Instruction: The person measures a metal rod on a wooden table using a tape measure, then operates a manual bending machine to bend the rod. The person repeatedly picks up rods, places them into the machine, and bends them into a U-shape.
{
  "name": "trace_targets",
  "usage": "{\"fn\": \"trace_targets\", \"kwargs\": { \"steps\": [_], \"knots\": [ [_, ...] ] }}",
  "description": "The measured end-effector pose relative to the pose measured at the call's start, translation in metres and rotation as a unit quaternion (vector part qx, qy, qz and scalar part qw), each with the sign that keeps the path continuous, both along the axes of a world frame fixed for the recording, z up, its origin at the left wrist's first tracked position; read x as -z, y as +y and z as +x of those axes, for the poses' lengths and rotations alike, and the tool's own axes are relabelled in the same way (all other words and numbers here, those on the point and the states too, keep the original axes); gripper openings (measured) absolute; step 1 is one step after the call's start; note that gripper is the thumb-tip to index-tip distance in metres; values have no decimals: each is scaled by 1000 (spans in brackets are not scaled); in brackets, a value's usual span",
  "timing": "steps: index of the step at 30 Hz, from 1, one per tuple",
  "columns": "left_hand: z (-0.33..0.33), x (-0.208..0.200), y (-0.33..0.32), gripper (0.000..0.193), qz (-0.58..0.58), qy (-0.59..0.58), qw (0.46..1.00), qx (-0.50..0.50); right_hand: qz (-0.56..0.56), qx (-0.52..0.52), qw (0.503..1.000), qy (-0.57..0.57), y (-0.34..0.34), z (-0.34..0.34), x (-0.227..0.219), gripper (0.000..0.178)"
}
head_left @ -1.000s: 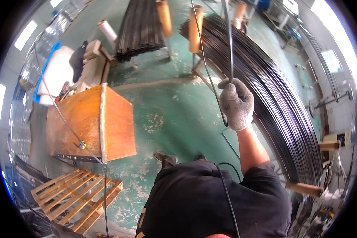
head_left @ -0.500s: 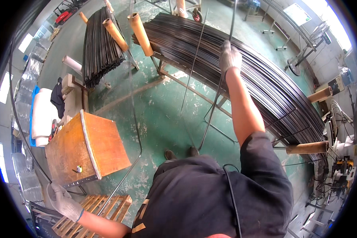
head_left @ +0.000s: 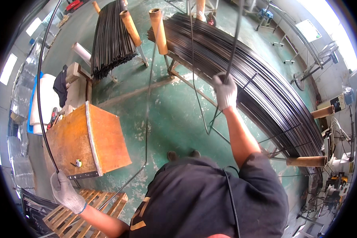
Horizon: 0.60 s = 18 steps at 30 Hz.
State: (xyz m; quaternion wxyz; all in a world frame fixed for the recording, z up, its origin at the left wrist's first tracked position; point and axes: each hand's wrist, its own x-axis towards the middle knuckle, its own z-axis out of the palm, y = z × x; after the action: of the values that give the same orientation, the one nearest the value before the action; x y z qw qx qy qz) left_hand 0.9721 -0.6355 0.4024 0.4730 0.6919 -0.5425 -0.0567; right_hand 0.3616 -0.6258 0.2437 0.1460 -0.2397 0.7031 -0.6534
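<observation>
My left hand (head_left: 66,192), in a pale work glove, is closed around a long thin black metal rod (head_left: 41,107) at the lower left. The rod curves up past the top edge of the picture. My right hand (head_left: 225,93), also gloved, grips another length of dark rod (head_left: 235,43) in front of the rack. Bent thin rods (head_left: 148,99) hang between my hands, with corners low over the floor. Whether these lengths belong to one frame I cannot tell. Beyond my right hand lies a wide stack of black rods (head_left: 265,87).
A wooden box (head_left: 109,139) stands at left, with a small tape measure (head_left: 78,163) on it. Near my left arm is a wooden pallet (head_left: 117,206). Cardboard-tube posts (head_left: 158,31) edge the rack. A second rod bundle (head_left: 113,43) sits at the far left.
My right hand has come down and nearer to me with its rod. The rod in my left hand has swung rightward at its upper part. The whole view has shifted slightly.
</observation>
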Motion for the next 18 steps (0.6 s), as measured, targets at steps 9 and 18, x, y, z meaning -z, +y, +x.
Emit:
{"fn": "trace_targets", "kwargs": {
  "steps": [9,18],
  "knots": [
    [20,48,-41,22,-13,31,999,24,486,-108,859,114,-94,-103,162,62],
    [6,37,-53,24,9,-113,993,-41,421,22,905,-61,-145,-83,274,56]
  ]
}}
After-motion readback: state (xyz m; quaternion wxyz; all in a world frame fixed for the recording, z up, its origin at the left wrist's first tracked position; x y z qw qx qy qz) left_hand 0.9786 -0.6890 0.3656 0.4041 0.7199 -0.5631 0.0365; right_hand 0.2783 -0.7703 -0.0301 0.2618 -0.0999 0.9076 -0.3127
